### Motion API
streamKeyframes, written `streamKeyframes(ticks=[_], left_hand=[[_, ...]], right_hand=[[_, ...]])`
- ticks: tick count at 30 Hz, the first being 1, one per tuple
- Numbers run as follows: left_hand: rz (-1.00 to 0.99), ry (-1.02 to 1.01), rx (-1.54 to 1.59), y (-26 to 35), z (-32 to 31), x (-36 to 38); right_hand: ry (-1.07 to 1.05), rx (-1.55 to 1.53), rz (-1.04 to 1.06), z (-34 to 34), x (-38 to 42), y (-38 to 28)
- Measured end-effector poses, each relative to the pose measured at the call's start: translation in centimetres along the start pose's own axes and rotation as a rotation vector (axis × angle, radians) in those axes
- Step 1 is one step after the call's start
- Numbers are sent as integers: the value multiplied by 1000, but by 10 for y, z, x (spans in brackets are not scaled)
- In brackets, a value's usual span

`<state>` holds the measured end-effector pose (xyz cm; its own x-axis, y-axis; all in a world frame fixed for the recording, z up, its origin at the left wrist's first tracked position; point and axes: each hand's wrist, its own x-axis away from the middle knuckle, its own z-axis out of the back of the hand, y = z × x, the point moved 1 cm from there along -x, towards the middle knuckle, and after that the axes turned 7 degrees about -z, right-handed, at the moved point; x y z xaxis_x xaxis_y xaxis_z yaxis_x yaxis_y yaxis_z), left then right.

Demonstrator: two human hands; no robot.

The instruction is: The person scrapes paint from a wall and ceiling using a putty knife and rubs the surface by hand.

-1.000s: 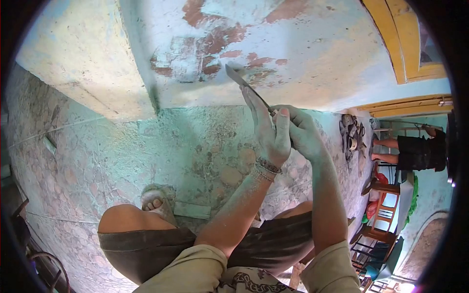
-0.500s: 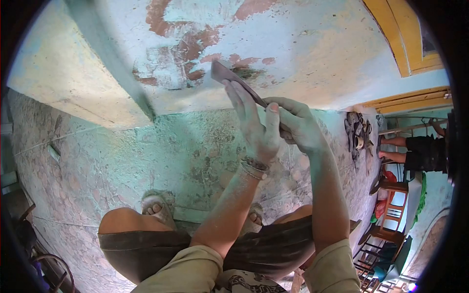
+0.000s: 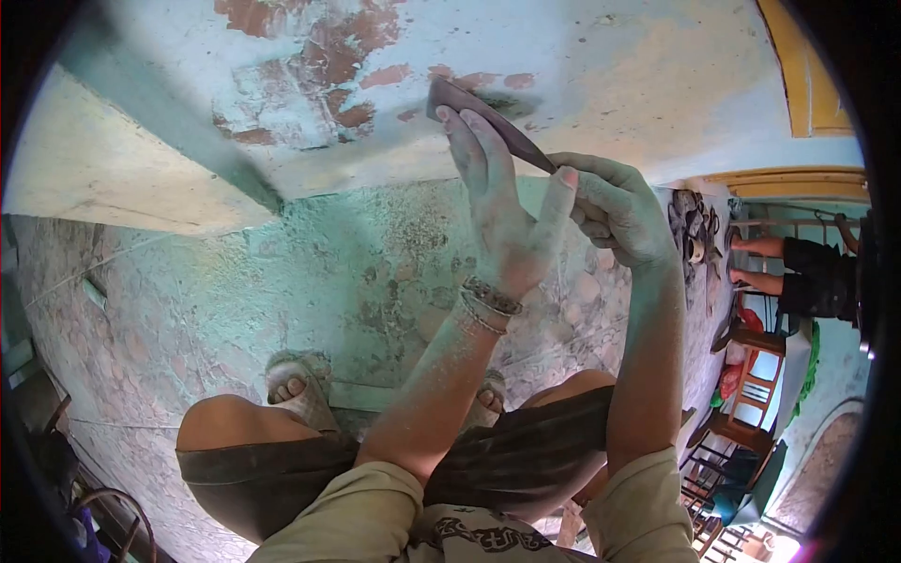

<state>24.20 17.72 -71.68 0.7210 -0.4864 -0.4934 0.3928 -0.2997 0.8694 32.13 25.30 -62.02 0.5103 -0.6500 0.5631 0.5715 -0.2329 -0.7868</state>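
Note:
A flat grey-brown strip (image 3: 502,131) slants in front of the wall, its far end broader and angled over. My right hand (image 3: 624,211) pinches the strip's near end between thumb and bent fingers. Stretched along the strip are the fingers of my left hand (image 3: 507,216), their tips at its far end. The left thumb stands apart, its tip close to the right fingers. Pale dust coats both hands and forearms. Behind the strip, the painted wall (image 3: 638,94) has rough reddish-brown bare patches (image 3: 352,47) and a dark spot partly covered by the strip.
A wall ledge (image 3: 131,159) juts out at left. The dusty stone-patterned floor (image 3: 235,319) lies below, with my sandalled feet (image 3: 300,385) on it. Footwear (image 3: 693,225) is piled by the wall at right. Beyond are another person's legs (image 3: 765,263) and wooden chairs (image 3: 755,389).
Both hands and the strip have shifted up and slightly right in view. My left thumb has spread farther from its fingers. The view has also moved, with the wall patches now higher and farther left.

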Motion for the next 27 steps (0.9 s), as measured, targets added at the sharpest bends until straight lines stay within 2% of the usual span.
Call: streamKeyframes(ticks=[3, 6, 10, 11, 14, 15, 18, 19, 22, 27], left_hand=[[6, 131, 39, -11, 11, -2], [93, 77, 51, -11, 22, -6], [26, -177, -103, 8, 17, -3], [35, -21, 8, -4, 11, -2], [88, -109, 56, 3, -3, 8], [102, -140, 68, 6, -3, 9], [129, -187, 70, 5, 7, 1], [87, -163, 47, 1, 8, 2], [126, 46, 158, -9, 15, 3], [158, -171, 85, 1, 7, 5]], right_hand=[[-55, 110, 24, -24, -2, -5], [-47, 93, 49, -25, -13, 0], [-66, 43, 14, 0, -13, -3], [-49, 130, 6, -3, -16, 3], [-60, 105, 42, -34, -10, 1], [-80, 76, 81, -24, -13, 7], [-39, 42, -19, 10, -10, 9], [-61, 29, -37, 5, -15, 12], [-41, 120, 6, -28, -9, 12], [-19, 80, -13, -2, -12, 17]])
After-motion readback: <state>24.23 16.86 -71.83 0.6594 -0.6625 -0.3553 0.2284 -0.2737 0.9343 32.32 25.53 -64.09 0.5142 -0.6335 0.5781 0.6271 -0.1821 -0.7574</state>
